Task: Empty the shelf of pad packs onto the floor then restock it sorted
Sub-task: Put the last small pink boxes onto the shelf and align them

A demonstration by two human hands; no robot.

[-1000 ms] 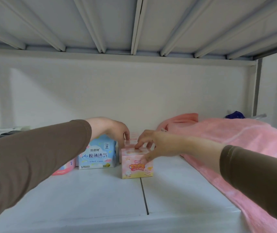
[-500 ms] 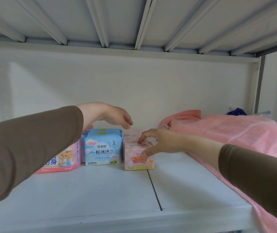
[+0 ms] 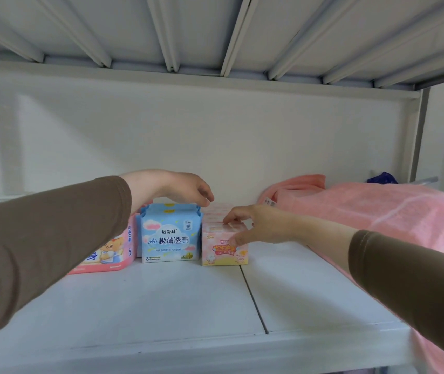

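Three rows of pad packs stand at the back of the white shelf [image 3: 161, 306]. A pink pack with a bear picture [image 3: 107, 252] is on the left, partly behind my left sleeve. A light blue pack [image 3: 171, 236] stands in the middle. To its right is a small pink and yellow pack [image 3: 220, 255], with more like it lined up behind. My right hand [image 3: 258, 225] rests on that small pack, fingertips on its top and thumb against its front. My left hand [image 3: 185, 188] hovers above the blue pack with fingers loosely curled, holding nothing.
A pink towel [image 3: 377, 220] lies along the right side of the shelf and hangs over its front edge. A dark blue object [image 3: 382, 178] shows behind it. A ribbed shelf underside [image 3: 215, 31] is low overhead. A seam [image 3: 253, 298] splits the shelf board.
My left hand has lifted off the packs and now hangs above the blue pack. The view has shifted, showing the bear pack more fully. My right hand stays on the small pink pack.
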